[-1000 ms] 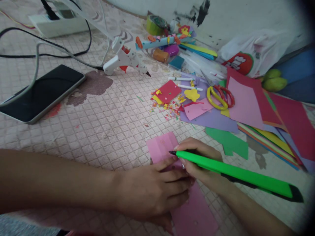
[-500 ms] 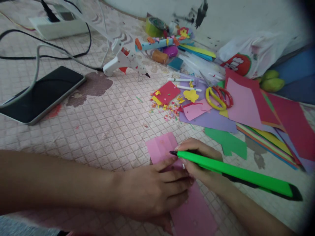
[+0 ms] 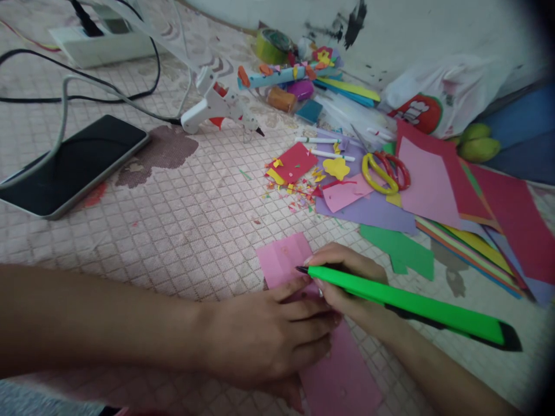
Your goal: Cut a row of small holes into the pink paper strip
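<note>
A creased strip of pink paper (image 3: 342,375) lies on the tablecloth. Across its middle my left hand (image 3: 269,332) rests flat, fingers slightly apart, holding it down and hiding part of it. My right hand (image 3: 353,271) pinches a green pen (image 3: 407,300) with a dark tip and a dark end. That tip is over the folded upper part of the strip, close to my left index finger; I cannot tell whether it touches the paper. Beyond my right hand lies a piece of green paper (image 3: 403,251).
Yellow-and-red-handled scissors (image 3: 384,173) sit on coloured sheets at the right, near paper scraps (image 3: 299,193). A white glue gun (image 3: 212,107) stands further back. A phone (image 3: 82,162) with a cable lies left, below a power strip (image 3: 104,46). A plastic bag (image 3: 451,92) is by the wall.
The green pen and my right hand have shifted very slightly left. My left hand stays in place on the pink paper.
</note>
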The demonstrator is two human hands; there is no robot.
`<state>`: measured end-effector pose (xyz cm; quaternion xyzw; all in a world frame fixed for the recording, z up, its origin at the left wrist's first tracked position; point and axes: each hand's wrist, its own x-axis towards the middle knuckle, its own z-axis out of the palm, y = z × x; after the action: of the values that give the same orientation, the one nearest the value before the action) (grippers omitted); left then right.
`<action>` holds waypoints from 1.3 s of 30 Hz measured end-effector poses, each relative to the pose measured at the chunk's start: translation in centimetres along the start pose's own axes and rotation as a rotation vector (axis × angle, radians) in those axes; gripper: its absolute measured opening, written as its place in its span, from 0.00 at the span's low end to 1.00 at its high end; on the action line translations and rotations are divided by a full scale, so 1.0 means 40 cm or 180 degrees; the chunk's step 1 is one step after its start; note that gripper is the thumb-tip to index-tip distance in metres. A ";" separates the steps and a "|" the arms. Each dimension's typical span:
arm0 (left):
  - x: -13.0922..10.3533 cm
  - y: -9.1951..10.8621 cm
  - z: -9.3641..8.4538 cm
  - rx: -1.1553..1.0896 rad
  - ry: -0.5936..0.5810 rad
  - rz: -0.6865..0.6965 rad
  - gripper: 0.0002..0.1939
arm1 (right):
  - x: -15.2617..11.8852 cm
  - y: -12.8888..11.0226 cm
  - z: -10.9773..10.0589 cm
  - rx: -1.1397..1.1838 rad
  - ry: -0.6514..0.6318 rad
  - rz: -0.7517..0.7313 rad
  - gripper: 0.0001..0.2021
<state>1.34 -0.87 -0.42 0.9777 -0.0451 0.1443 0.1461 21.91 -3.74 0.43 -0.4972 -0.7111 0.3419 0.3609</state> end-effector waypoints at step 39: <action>-0.001 -0.004 0.004 -0.0068 0.0100 0.0040 0.26 | 0.002 0.015 0.001 0.0098 -0.0003 0.0039 0.11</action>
<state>1.37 -0.76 -0.62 0.9733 -0.0504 0.1600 0.1563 22.13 -3.50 -0.09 -0.4957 -0.7030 0.3552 0.3660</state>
